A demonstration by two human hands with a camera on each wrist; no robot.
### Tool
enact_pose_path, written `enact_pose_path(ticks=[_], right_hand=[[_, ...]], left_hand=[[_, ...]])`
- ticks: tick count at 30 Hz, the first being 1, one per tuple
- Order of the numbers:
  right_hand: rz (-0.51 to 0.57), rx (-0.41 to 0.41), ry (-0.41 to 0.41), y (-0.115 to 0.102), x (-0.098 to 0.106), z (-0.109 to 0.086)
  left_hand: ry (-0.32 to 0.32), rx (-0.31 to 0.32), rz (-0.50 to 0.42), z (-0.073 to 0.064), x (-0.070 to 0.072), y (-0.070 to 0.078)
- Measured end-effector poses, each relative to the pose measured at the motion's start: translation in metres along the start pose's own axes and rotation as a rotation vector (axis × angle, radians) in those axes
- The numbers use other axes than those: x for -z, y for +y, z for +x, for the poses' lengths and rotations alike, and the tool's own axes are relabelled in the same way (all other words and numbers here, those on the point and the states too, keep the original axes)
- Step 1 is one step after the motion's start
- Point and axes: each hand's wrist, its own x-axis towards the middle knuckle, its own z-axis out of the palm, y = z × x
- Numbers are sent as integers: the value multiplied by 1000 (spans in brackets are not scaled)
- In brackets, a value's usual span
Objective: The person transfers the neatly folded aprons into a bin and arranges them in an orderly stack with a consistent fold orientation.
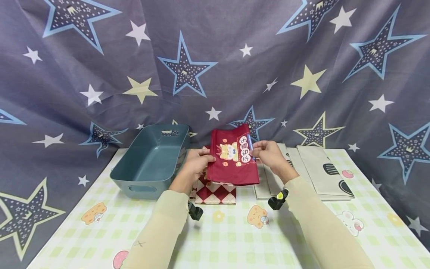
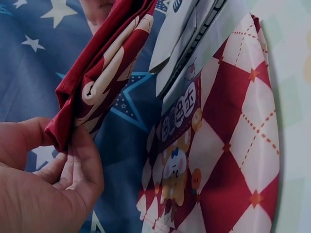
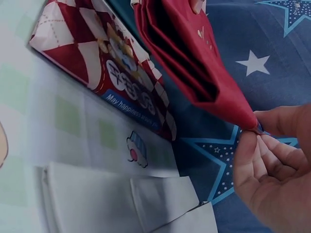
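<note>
Both hands hold up a folded red cloth [image 1: 235, 173] with a cartoon animal and white lettering on its face. My left hand [image 1: 196, 162] pinches its left edge between thumb and fingers; the left wrist view shows the layered folds [image 2: 92, 92], with red-and-cream checks inside. At the opposite edge, near a small blue strip, my right hand [image 1: 270, 155] pinches a corner. Beneath the raised cloth, a folded red-and-cream diamond-check cloth [image 1: 216, 196] lies on the table, partly hidden in the head view. Its cartoon print and lettering [image 3: 129, 80] show in the right wrist view.
To the left stands a blue-grey plastic bin [image 1: 129, 183] with handle slots. Folded cream cloths [image 1: 305, 170] with dark prints lie on the right. A checked tablecloth [image 1: 231, 239] covers the table, and a star-patterned curtain [image 1: 215, 22] hangs behind it.
</note>
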Motion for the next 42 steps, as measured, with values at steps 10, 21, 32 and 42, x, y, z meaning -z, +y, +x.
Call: enact_pose_path(ticks=[10,21,32,42], right_hand=[[14,30,2,-11,-4,-2],[42,82,7,-24,-12,-5],[47,94,6,-34,-19,-7],[76,95,0,-39,-30,-10]], left_hand=[[3,-20,25,-3,8,10],[5,-50,45,-4,18,20],[6,-65,77,-10,29,33],[-10,-65,73,-14,43,39]])
